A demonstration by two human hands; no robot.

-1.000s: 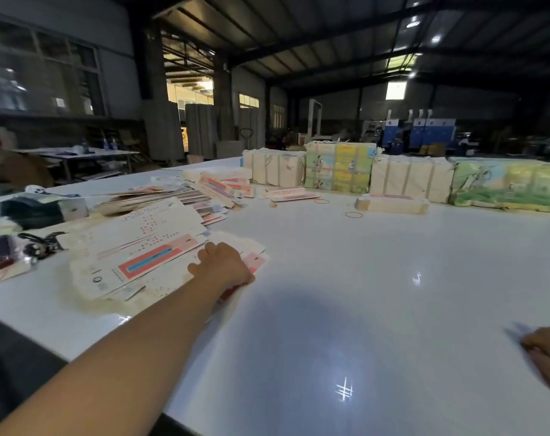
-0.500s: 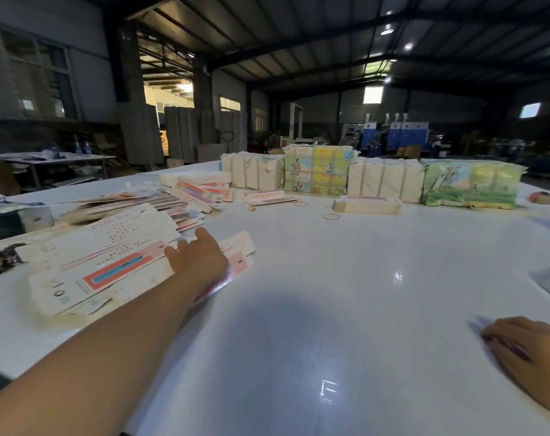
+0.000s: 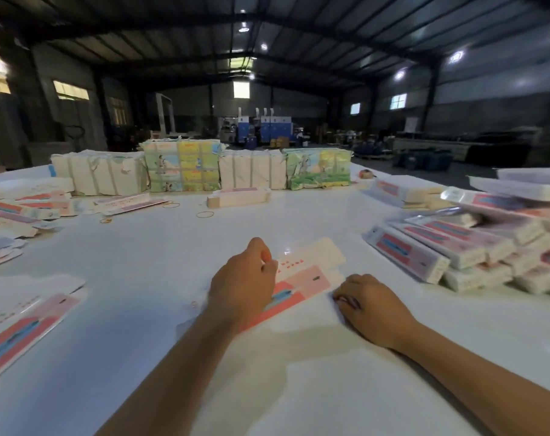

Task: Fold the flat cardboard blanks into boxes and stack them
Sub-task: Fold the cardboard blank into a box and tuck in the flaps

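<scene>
a flat cardboard blank (image 3: pixel 308 275) is lying on the white table (image 3: pixel 172 309) in front of the person, roughly centre, angled with its far end toward upper right. it is showing pink, red and blue print plus small red marks on the white panel. left hand (image 3: pixel 243 284) is sitting on top of the blank's near-left part, knuckles up, fingers curled together with thumb and forefinger tips pinching at the blank's upper edge; grip looks closed on the blank but fingertips are partly hidden. right hand (image 3: pixel 372 305) is resting on the table just beside the blank's right end, fingers curled under and together; cannot tell if fingertips are touching the cardboard.

another flat blank (image 3: pixel 28 322) is lying at the near left, well apart from the hands. more loose blanks (image 3: pixel 21 212) are spreading along the far left. a stack of folded boxes (image 3: pixel 475 247) is piling up at the right side, several layers, slightly messy. one single folded box (image 3: pixel 239 196) is lying alone toward the far middle. wrapped bundles (image 3: pixel 185 166) are standing in a row along the far edge, some plain white, some with green and yellow print. a few rubber bands (image 3: pixel 205 214) are lying on the table near the lone box. warehouse background is dim and blurry.
</scene>
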